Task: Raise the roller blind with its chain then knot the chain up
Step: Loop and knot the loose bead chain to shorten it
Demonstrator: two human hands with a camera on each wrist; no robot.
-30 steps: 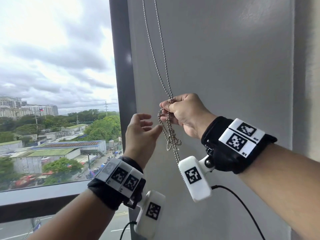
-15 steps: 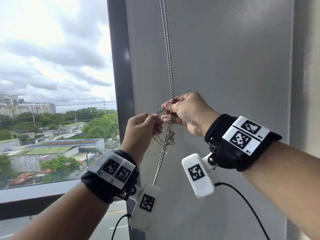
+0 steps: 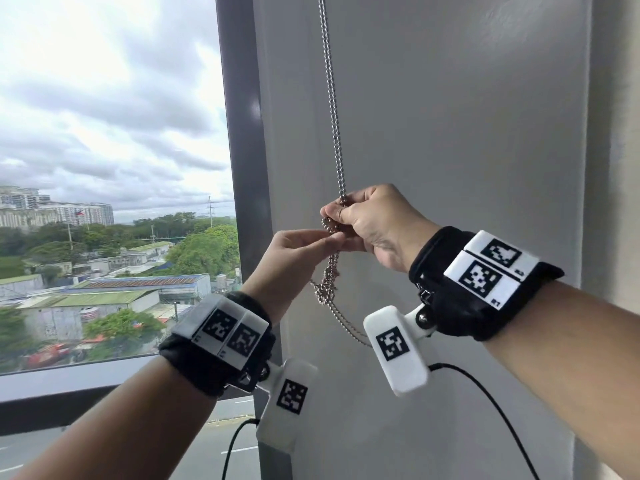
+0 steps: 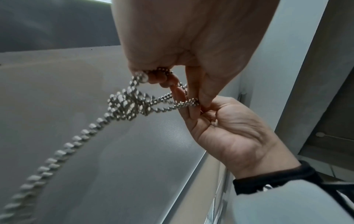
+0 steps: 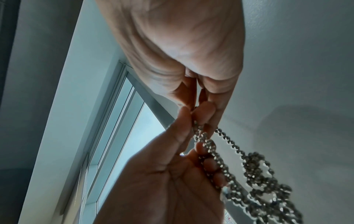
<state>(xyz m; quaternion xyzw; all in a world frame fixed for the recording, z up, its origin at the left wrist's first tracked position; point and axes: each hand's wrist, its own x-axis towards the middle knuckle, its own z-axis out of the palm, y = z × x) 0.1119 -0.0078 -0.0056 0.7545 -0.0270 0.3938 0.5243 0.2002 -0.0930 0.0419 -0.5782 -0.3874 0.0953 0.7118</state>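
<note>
Grey wall beside a window: knotting the chain.
Left hand (image 3: pixel 294 252) pinches a strand under the right hand (image 3: pixel 372 225), which grips the chain (image 3: pixel 333 133) above a loose tangle (image 3: pixel 325 289); if either slips, that slack knot could fall open.

Both hands, left (image 3: pixel 294 252) and right (image 3: pixel 372 225), raised, fingertips pinched together.

Pretty tight spot: grey wall (image 3: pixel 450 133) right behind the chain (image 3: pixel 332 109), dark window frame (image 3: pixel 239 133) just left, open air toward the camera.
</note>
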